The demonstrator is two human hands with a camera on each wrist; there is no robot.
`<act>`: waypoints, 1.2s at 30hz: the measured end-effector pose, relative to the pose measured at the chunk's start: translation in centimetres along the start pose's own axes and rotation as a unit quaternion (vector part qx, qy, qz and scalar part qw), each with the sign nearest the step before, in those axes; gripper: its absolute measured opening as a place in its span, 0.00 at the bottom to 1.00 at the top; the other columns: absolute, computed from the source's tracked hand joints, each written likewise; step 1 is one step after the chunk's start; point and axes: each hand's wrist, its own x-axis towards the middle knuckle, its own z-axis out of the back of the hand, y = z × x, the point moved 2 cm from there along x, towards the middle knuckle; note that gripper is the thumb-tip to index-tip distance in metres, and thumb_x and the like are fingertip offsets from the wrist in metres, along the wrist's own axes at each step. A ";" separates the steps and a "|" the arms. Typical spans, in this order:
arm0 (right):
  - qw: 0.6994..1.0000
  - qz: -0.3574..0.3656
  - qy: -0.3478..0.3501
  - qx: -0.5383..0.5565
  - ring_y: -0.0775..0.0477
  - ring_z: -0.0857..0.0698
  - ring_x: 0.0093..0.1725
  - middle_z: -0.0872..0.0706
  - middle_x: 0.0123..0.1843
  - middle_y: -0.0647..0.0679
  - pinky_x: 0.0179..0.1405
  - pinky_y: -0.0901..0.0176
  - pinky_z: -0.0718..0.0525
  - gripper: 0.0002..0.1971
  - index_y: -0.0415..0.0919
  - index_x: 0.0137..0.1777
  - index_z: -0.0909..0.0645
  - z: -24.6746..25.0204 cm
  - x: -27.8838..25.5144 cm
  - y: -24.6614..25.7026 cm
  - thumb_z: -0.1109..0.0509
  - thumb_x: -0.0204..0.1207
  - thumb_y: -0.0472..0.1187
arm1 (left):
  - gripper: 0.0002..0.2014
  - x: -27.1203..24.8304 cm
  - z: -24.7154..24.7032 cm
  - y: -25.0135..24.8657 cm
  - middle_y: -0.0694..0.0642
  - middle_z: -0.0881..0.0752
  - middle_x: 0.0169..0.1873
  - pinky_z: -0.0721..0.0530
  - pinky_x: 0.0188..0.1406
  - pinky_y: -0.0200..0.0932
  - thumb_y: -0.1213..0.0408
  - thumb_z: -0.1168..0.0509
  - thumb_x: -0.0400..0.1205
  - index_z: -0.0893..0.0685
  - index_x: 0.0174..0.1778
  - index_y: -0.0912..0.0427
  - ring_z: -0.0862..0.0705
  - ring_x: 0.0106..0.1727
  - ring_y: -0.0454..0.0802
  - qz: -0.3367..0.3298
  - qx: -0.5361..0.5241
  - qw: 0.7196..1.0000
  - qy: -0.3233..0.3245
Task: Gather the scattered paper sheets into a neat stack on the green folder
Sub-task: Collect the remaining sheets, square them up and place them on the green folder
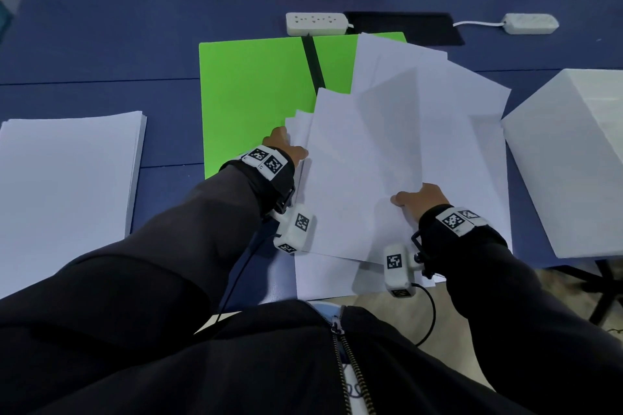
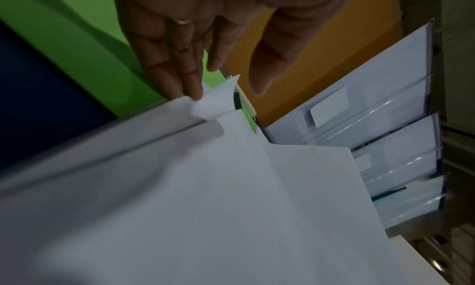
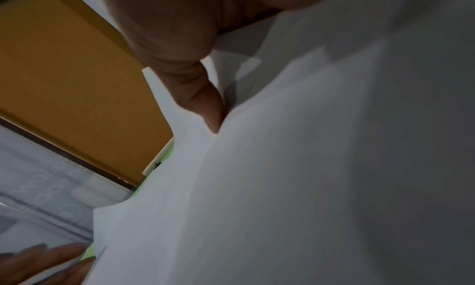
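Observation:
The green folder (image 1: pixel 253 94) lies open on the blue table, with a black strap down its middle. A fan of several white paper sheets (image 1: pixel 387 145) covers the folder's right half and spreads off it towards me. My left hand (image 1: pixel 286 145) is at the fan's left edge. In the left wrist view its straight fingers (image 2: pixel 185 76) touch the sheets' corners (image 2: pixel 218 104) above the folder (image 2: pixel 90 55), with the thumb held apart. My right hand (image 1: pixel 418 199) grips the sheets' near edge. Its thumb (image 3: pixel 200 98) presses on top of the paper (image 3: pixel 282 187); its fingers are hidden beneath.
A separate neat pile of white paper (image 1: pixel 67 178) lies at the left. A white box (image 1: pixel 573 162) stands at the right, close to the fan's edge. Two power strips (image 1: pixel 317 23) (image 1: pixel 531 23) and a black mat (image 1: pixel 404 27) lie behind the folder.

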 end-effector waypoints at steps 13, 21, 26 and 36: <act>0.999 0.003 0.017 0.032 0.45 0.23 0.30 0.22 0.30 0.47 0.27 0.61 0.31 0.10 0.39 0.33 0.26 -0.2 0.9 -0.5 0.30 0.73 0.36 | 0.29 0.1 -0.3 -0.6 0.59 0.25 0.72 0.24 0.70 0.45 0.61 0.33 0.79 0.31 0.75 0.62 0.24 0.71 0.57 0.005 0.108 0.993 0.037; 0.999 0.007 0.009 0.036 0.49 0.25 0.30 0.24 0.32 0.47 0.27 0.62 0.32 0.14 0.41 0.32 0.31 -0.3 1.0 -0.9 0.30 0.74 0.37 | 0.23 0.3 0.4 -0.8 0.63 0.22 0.69 0.26 0.69 0.45 0.59 0.37 0.82 0.26 0.71 0.65 0.23 0.70 0.57 -0.019 0.204 0.979 0.014; 0.999 0.009 0.009 0.031 0.48 0.26 0.30 0.27 0.32 0.47 0.28 0.60 0.33 0.11 0.34 0.44 0.30 -0.2 0.8 -0.8 0.30 0.75 0.38 | 0.23 -0.3 -0.1 0.0 0.63 0.24 0.71 0.26 0.71 0.46 0.56 0.39 0.83 0.26 0.71 0.65 0.24 0.71 0.58 -0.014 0.198 0.979 0.037; 0.994 0.053 -0.020 0.096 0.43 0.24 0.39 0.23 0.35 0.44 0.29 0.61 0.32 0.06 0.36 0.38 0.25 1.1 0.6 -1.1 0.33 0.75 0.31 | 0.11 -0.6 3.0 1.2 0.63 0.26 0.38 0.33 0.38 0.40 0.66 0.39 0.82 0.29 0.34 0.59 0.27 0.39 0.53 -0.103 0.130 0.986 -0.034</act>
